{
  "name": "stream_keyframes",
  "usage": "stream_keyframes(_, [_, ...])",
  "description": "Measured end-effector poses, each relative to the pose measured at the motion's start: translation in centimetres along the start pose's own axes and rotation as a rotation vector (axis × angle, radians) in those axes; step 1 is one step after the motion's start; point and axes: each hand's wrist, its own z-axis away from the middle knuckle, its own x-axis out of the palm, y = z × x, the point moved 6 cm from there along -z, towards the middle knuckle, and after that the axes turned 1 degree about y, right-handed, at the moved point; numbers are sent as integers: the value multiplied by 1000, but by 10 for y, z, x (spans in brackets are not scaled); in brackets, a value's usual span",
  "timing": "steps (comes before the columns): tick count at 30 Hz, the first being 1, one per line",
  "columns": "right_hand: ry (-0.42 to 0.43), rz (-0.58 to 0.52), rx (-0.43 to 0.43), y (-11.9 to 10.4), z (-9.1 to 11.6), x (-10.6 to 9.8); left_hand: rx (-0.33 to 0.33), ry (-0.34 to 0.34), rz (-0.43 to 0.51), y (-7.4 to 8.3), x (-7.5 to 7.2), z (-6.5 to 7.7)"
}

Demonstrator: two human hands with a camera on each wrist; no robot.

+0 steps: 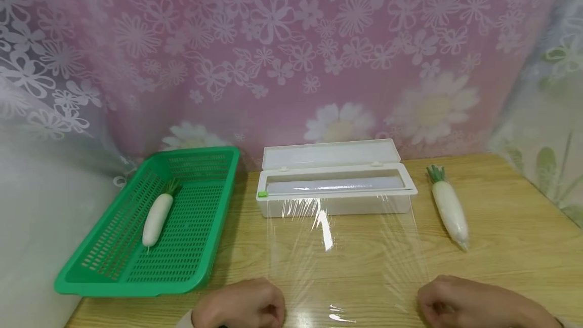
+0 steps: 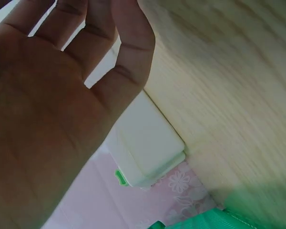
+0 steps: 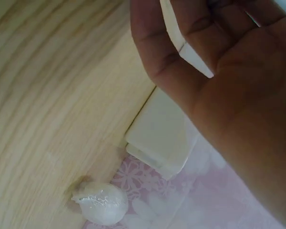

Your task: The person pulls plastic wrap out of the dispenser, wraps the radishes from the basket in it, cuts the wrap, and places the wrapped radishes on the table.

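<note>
A sheet of clear cling film runs from the white dispenser box toward the near side of the table. At its left near corner my left hand pinches the film with curled fingers. My right hand grips the opposite near corner, so the sheet spans the gap between both hands. The dispenser's lid stands raised, and a film roll shows through its window. A small green cutter slider sits at the left end. In both wrist views the fingertips are cut off at the top.
On the left, a green basket holds a white radish with green stems. Right of the dispenser lies another radish, wrapped in film. A pink flowered curtain hangs behind the wooden table.
</note>
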Motion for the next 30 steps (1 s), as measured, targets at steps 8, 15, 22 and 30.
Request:
stream_keyframes(8, [34, 70, 19, -1, -4, 5, -54, -5, 54, -2, 5, 1])
stream_keyframes(15, [48, 89, 35, -4, -5, 6, -36, 15, 99, -4, 0, 1])
stream_keyframes(22, [57, 119, -30, 32, 2, 14, -30, 47, 45, -4, 1, 2])
stream_keyframes(30, [114, 267, -47, 31, -2, 20, -88, 101, -34, 3, 4, 2])
